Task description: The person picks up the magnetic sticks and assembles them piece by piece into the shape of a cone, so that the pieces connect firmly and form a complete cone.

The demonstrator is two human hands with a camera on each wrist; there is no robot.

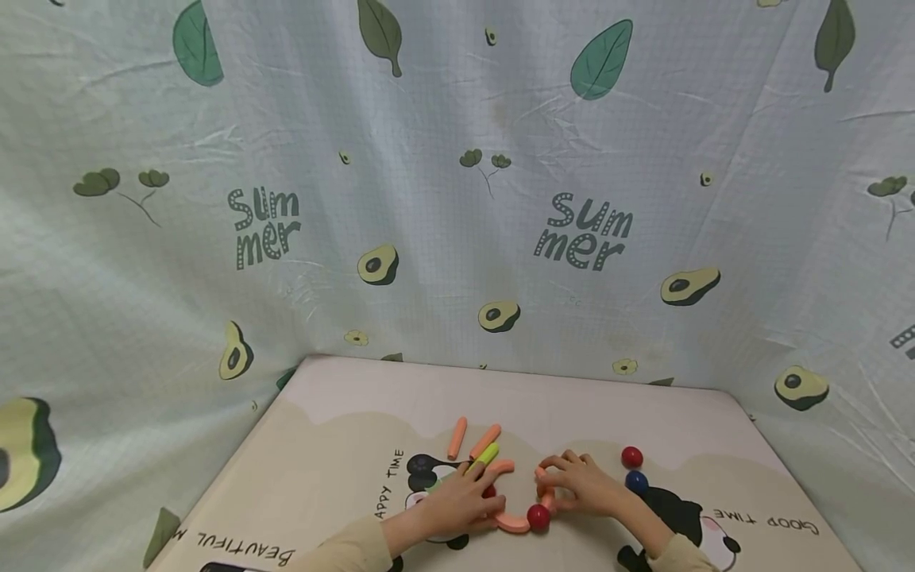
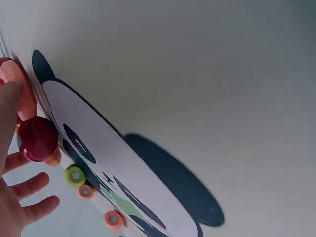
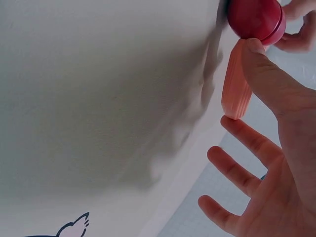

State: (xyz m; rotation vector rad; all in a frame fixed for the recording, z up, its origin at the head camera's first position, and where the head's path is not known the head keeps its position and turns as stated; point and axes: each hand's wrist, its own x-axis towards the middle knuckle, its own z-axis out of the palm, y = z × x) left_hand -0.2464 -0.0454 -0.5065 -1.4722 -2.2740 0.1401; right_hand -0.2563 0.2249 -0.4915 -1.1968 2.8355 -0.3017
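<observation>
R hand (image 1: pixel 582 486) is pinching orange arc (image 3: pixel 236 86) btwn thumb (red ball (image 3: pixel 255 19) end) and index tip, far end. L hand (image 1: pixel 461 500) is thumbing 2nd arc (image 2: pixel 27 96), 2nd red ball (image 2: pixel 37 139) sitting just beside; can't tell if fingers are clamping.

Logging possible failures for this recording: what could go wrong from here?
1. The right grip pinches an orange piece, its thumb close to the red ball at that piece's end; uneven pressure might make the piece slip or twist.
2. In the head view, the blue ball sits near the right wrist and could roll if brushed.
3. The lime stick lies by the left grip's fingers and might be nudged.
</observation>
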